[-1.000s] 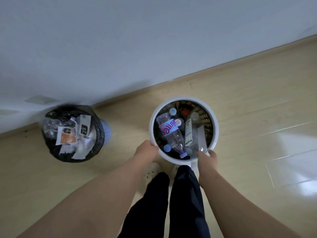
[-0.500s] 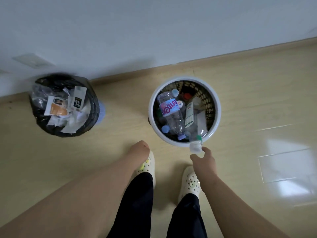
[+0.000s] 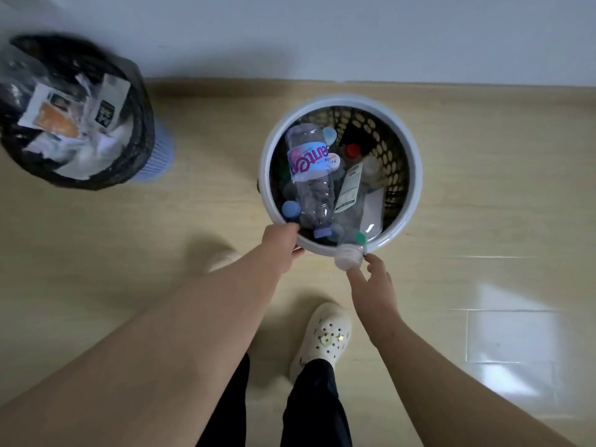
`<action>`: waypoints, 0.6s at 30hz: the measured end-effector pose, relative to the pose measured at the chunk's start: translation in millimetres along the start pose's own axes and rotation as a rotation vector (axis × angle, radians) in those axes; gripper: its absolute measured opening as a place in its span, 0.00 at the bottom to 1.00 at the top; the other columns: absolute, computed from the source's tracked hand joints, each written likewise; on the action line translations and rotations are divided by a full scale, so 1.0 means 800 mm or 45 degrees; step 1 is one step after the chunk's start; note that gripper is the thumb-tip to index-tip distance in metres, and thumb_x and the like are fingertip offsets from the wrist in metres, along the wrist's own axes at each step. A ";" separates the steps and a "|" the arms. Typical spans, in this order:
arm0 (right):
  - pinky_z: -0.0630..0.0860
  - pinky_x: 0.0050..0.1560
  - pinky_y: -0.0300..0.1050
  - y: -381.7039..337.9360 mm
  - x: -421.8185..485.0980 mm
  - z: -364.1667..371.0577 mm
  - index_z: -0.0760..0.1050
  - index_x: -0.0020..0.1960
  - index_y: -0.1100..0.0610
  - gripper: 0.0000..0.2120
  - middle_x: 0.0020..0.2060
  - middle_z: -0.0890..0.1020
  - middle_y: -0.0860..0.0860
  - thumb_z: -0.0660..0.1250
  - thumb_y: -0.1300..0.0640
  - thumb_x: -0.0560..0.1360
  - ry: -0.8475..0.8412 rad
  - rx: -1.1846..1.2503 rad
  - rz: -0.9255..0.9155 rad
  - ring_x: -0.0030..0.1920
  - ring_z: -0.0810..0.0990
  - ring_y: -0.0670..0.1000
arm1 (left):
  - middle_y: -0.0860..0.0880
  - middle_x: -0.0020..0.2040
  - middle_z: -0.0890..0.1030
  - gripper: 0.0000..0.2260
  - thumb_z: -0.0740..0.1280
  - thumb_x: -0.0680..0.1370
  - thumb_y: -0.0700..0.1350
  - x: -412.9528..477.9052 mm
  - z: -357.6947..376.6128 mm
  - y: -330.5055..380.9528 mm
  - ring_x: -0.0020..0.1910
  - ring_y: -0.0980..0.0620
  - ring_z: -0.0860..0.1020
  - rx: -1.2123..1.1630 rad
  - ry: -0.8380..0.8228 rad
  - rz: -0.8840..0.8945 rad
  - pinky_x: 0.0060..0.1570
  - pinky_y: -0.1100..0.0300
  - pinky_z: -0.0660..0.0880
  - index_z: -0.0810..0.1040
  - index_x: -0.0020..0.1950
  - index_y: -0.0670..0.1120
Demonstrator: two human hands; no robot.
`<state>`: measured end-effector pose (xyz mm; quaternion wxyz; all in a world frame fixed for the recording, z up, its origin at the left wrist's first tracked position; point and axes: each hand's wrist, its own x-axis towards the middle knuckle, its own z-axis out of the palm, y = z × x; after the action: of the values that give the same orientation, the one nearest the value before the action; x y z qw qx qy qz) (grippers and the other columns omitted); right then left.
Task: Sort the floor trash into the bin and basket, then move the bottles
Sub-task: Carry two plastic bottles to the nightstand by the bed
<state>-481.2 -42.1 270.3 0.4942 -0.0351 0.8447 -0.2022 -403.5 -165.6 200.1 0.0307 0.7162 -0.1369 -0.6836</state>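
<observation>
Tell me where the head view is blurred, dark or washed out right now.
Head view: motion blur smears the bin at upper left; the basket and its bottles are fairly sharp, though its inside is dim; glare whitens the floor at lower right.

A room of a home is suggested by the pale wooden floor [image 3: 483, 156], plain white wall [image 3: 354, 33] and household bin [image 3: 77, 124].

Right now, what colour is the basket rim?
The basket rim is white; the head view shows it best.
</observation>
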 end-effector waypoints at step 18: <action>0.72 0.55 0.51 -0.125 0.002 0.137 0.65 0.65 0.50 0.16 0.57 0.71 0.51 0.58 0.54 0.78 -0.245 0.290 0.202 0.56 0.71 0.54 | 0.43 0.39 0.74 0.16 0.60 0.80 0.35 0.030 -0.201 0.132 0.40 0.46 0.75 -0.146 0.152 0.174 0.52 0.51 0.72 0.69 0.66 0.32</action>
<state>-403.5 -168.0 259.6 0.5882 0.0687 0.7651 -0.2527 -260.2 -295.7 211.1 0.1263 0.7419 -0.1440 -0.6426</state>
